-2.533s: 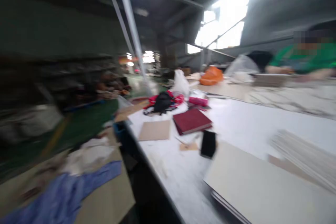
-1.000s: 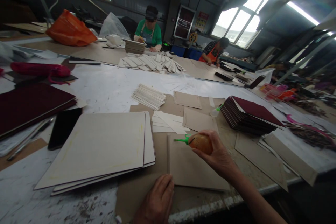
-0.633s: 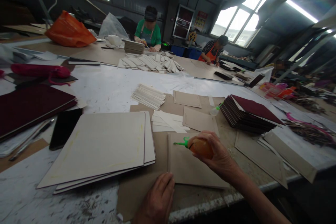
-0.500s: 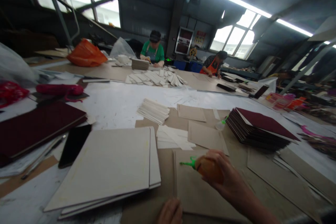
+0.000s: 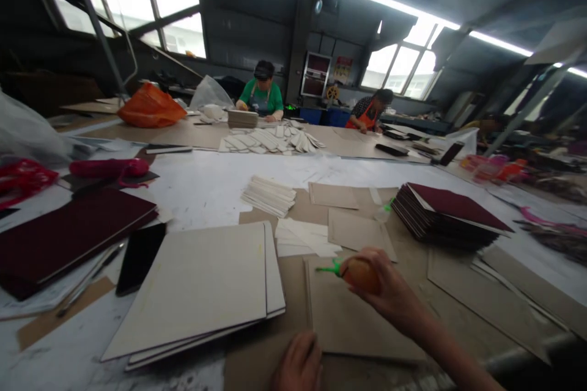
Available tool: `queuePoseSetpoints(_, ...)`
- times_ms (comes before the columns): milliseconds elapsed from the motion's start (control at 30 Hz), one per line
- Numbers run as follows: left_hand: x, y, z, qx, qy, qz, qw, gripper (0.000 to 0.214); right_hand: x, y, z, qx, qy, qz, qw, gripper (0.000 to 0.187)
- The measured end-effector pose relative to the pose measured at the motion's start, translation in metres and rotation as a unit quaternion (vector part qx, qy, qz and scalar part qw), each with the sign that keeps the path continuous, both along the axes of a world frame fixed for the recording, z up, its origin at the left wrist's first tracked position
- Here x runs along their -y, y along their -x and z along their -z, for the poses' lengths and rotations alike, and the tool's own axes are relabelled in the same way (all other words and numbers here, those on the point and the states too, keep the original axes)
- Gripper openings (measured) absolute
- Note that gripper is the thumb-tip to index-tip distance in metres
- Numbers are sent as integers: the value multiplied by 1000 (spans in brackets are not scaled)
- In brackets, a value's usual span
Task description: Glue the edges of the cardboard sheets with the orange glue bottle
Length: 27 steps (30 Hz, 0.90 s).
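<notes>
My right hand (image 5: pixel 383 284) is wrapped around an amber-orange squeeze bottle (image 5: pixel 360 275) with a green nozzle. The bottle is tipped on its side, its nozzle pointing left over the upper left part of a grey-brown board (image 5: pixel 358 324). Whether the tip touches the board, I cannot tell. My left hand (image 5: pixel 300 360) rests at the bottom of the view, by the board's lower left corner, fingers lying on the surface and holding nothing visible. Just left of it lies a stack of large pale boards (image 5: pixel 202 287). White strips (image 5: pixel 305 235) lie beyond the grey-brown board.
Dark red covers (image 5: pixel 452 214) are stacked at right, near a second green-tipped bottle (image 5: pixel 384 211). Left are a black phone (image 5: pixel 140 259), a pen (image 5: pixel 92 275) and a dark red folder (image 5: pixel 73 232). More strips (image 5: pixel 268 195) lie farther back. Co-workers sit across the table.
The view has shifted slightly, so most things appear a little displaced. My right hand still holds the bottle with its nozzle over the board; my left hand stays near the corner.
</notes>
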<state>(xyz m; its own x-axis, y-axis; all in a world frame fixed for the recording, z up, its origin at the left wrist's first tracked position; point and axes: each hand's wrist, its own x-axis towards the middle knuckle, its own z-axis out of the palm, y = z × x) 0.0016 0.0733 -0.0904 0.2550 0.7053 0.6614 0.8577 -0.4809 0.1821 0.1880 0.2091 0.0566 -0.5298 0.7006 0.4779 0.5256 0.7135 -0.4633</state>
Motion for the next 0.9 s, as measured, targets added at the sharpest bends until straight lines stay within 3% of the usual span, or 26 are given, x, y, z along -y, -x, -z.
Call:
queuePoseSetpoints(100, 4, -3, -2, 12, -13, 7, 1000, 29, -1, 3, -2, 3, 1, -3, 1000, 30)
queuePoseSetpoints(367, 9, -6, -34, 81, 41, 13, 996, 30, 7, -2, -10, 39, 24, -29, 999, 32)
queuePoseSetpoints(633, 9, -8, -37, 104, 59, 15, 993, 31, 18, -4, -15, 47, 24, -62, 997, 36)
queuePoseSetpoints(900, 8, -7, -38, 109, 35, 22, 993, 29, 2, 4, -7, 34, -7, -40, 999, 36)
